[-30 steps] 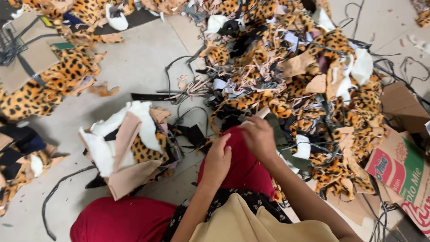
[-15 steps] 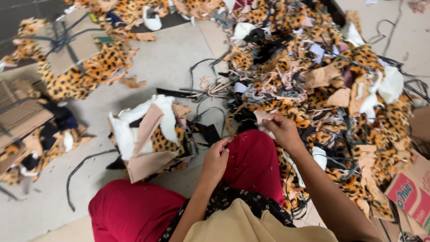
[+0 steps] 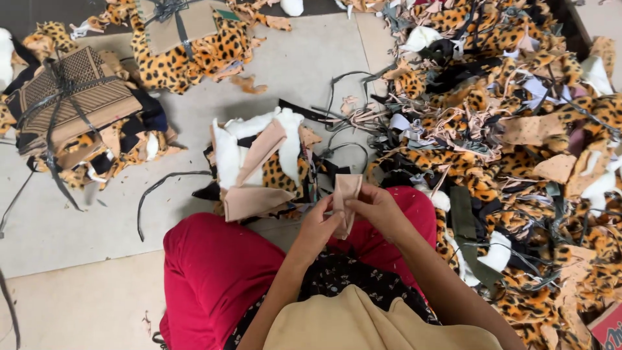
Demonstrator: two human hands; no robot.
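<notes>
Item: one beige fabric strip (image 3: pixel 345 194), soft and narrow, held upright above the person's lap, its long axis running nearly vertical, upper end free and square-cut, lower end hidden between the two hands. Left hand (image 3: pixel 319 223): fingers pressed together on the strip's lower left edge, pinching it from the side nearer the sorted stack. Right hand (image 3: pixel 378 209): fingers curled around the strip's right edge, thumb on the front, also pinching; it sits slightly higher and closer to the strip's middle than the left hand, so it has the fuller hold. Both hands touch the strip and each other's fingertips; neither is spread. Position: over the red trousers (image 3: pixel 214 272), just in front of the knees, not resting on the floor (image 3: pixel 97 220). Adjacent stock: a small sorted stack (image 3: pixel 259 168) of white, beige and leopard-print pieces lies on the floor just beyond the left hand, toward the left; the large loose heap of scraps (image 3: pixel 518 129), leopard-print, black and beige mixed with dark cords, spreads from the right hand toward the floor's right edge and upper right corner. Farther left, well apart, a tied bundle (image 3: pixel 71 97) under patterned card sits near the floor's left edge, and a second bundle (image 3: pixel 184 35) lies near the top edge.
</notes>
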